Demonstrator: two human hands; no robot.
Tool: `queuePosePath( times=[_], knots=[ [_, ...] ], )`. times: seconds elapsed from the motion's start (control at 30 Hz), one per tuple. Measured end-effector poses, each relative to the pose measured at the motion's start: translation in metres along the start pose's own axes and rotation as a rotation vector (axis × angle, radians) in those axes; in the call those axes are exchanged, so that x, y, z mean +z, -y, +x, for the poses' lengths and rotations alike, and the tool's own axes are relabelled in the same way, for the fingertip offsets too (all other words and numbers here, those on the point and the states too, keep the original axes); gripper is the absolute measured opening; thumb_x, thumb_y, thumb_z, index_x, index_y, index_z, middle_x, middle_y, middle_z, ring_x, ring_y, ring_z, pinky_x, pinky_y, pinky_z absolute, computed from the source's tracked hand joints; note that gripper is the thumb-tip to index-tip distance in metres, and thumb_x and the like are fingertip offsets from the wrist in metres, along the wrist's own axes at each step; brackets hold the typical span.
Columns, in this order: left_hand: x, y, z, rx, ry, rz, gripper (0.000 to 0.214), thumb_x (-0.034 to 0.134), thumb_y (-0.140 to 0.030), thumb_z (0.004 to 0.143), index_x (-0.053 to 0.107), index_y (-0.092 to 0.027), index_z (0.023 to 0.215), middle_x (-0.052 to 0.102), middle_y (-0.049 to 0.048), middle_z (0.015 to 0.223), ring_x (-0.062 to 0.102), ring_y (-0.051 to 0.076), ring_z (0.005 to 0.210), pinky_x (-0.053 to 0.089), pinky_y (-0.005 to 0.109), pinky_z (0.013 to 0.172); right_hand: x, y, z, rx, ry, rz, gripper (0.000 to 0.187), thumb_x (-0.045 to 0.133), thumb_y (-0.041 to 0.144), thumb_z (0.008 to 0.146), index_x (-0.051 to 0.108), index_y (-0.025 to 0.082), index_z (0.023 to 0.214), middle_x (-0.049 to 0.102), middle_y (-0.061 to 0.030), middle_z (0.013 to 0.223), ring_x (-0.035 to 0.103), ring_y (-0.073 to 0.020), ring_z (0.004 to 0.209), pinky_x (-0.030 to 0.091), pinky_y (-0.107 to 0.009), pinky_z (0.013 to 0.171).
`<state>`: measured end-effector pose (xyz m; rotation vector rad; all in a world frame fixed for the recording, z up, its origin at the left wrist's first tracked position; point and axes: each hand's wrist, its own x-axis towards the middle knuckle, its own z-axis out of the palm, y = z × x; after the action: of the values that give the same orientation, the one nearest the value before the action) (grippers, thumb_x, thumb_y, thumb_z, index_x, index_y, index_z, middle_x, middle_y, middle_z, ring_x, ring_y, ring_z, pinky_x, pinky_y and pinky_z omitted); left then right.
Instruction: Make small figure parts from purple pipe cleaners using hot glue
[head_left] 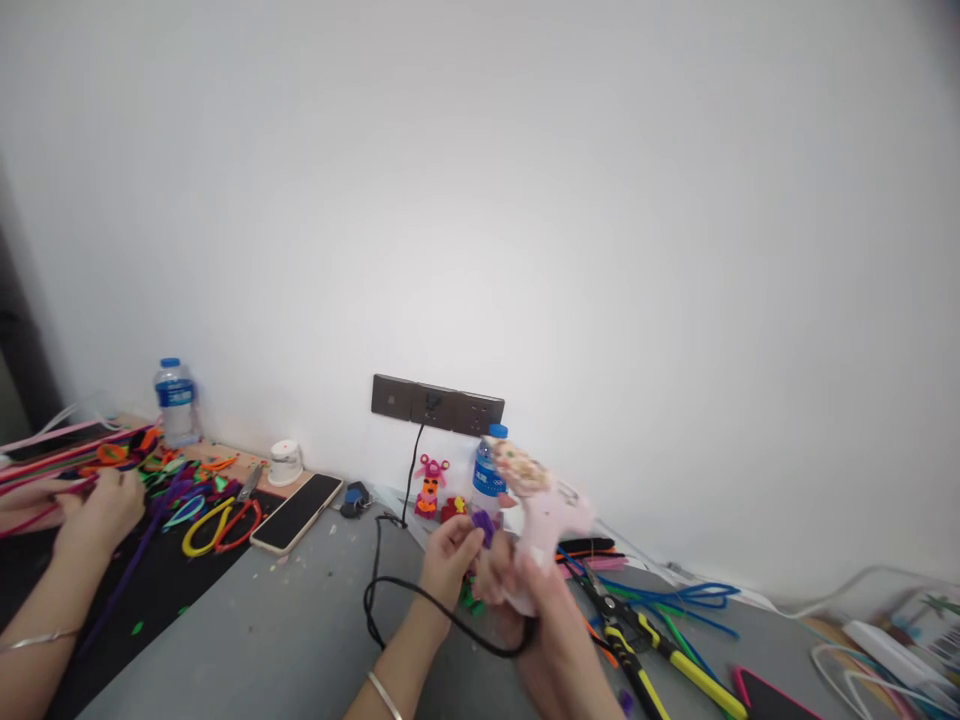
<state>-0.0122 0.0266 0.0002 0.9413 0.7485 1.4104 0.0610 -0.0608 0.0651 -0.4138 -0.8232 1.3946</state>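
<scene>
My left hand [448, 562] pinches a small fuzzy purple piece [484, 527], likely pipe cleaner, between thumb and fingertips. Beside it, my right hand [536, 600] is wrapped round the handle of a pink hot glue gun [551, 520], blurred by motion. The gun's front end is crusted and mottled, tilted up to the left above the purple piece. A black cord [420, 588] loops from the gun's handle across my left wrist. Behind my hands stand a pink and orange fuzzy figure [427, 490], a small red and yellow one [454, 508] and a water bottle [489, 470].
Another person's hands [105, 510] work at the left among coloured pipe cleaners [142, 460]. Scissors [238, 520], a phone [298, 512], a white tub [285, 462] and keys [355, 498] lie between us. Yellow-black pliers [637, 640] and blue pipe cleaners [690, 595] lie at right.
</scene>
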Motion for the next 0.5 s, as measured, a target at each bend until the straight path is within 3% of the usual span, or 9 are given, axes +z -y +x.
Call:
queuePosePath(
  times=[0.1, 0.2, 0.33, 0.5],
  knots=[
    [-0.002, -0.003, 0.007, 0.015, -0.039, 0.012, 0.041, 0.084, -0.047, 0.050, 0.067, -0.015, 0.068, 0.058, -0.0028, 0.048, 0.049, 0.008, 0.040, 0.039, 0.018, 0.039, -0.026, 0.028, -0.004, -0.070, -0.112, -0.024, 0.032, 0.062, 0.045, 0.085, 0.048, 0.021, 0.069, 0.038, 0.0051, 0.061, 0.036, -0.0116, 0.055, 0.038, -0.025, 0.056],
    [-0.003, -0.003, 0.009, 0.030, -0.067, 0.020, 0.040, 0.084, -0.046, 0.050, 0.068, -0.014, 0.068, 0.058, -0.0029, 0.049, 0.050, 0.008, 0.043, 0.040, 0.018, 0.041, -0.046, 0.037, -0.003, -0.125, -0.195, -0.073, 0.036, 0.060, 0.043, 0.085, 0.042, 0.021, 0.064, 0.034, 0.0056, 0.059, 0.033, -0.0120, 0.053, 0.037, -0.025, 0.055],
    [-0.005, -0.003, 0.008, 0.046, -0.095, 0.034, 0.036, 0.083, -0.043, 0.054, 0.069, -0.014, 0.068, 0.060, -0.0023, 0.052, 0.052, 0.009, 0.046, 0.041, 0.019, 0.044, -0.070, 0.028, 0.003, -0.118, -0.199, -0.247, 0.037, 0.061, 0.049, 0.082, 0.044, 0.021, 0.064, 0.038, 0.0042, 0.060, 0.036, -0.0128, 0.054, 0.037, -0.024, 0.052],
    [-0.006, -0.007, 0.005, 0.094, -0.131, 0.052, 0.033, 0.082, -0.040, 0.054, 0.069, -0.015, 0.070, 0.065, -0.0006, 0.060, 0.057, 0.012, 0.054, 0.043, 0.020, 0.049, -0.089, 0.006, 0.006, -0.105, -0.133, -0.451, 0.044, 0.055, 0.060, 0.082, 0.059, 0.018, 0.091, 0.036, 0.0077, 0.047, 0.032, -0.0114, 0.044, 0.032, -0.024, 0.047]
  ],
)
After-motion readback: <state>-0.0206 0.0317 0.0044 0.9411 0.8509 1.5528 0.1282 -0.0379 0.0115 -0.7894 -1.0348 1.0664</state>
